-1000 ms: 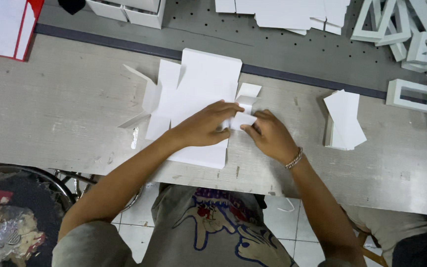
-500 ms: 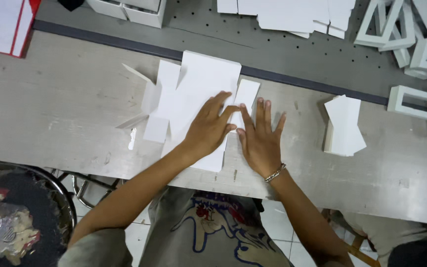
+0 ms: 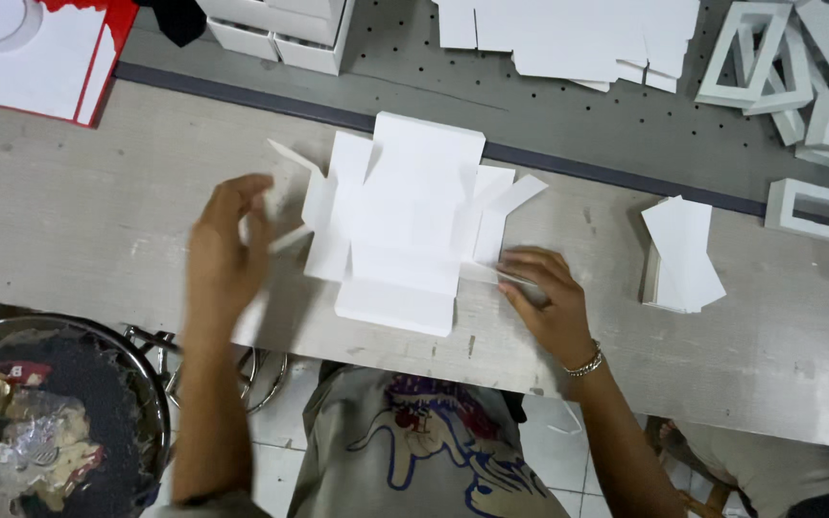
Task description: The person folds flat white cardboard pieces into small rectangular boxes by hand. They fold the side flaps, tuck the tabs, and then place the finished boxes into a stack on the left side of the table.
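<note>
My left hand [image 3: 225,251] and right hand [image 3: 547,300], both open, touch the side flaps of the flat white box [image 3: 405,225]. No sides are folded up yet.

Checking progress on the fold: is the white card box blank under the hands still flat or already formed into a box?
Mostly flat. The white box blank lies spread on the table, with only its side flaps lifted slightly.

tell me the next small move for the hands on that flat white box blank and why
Probably fold the two side flaps up together. The left hand rests at the left flaps of the white box blank and the right hand at the lower right flap, one on each side, while the blank lies mostly flat on the worktable with only its flap tips lifted.
</note>
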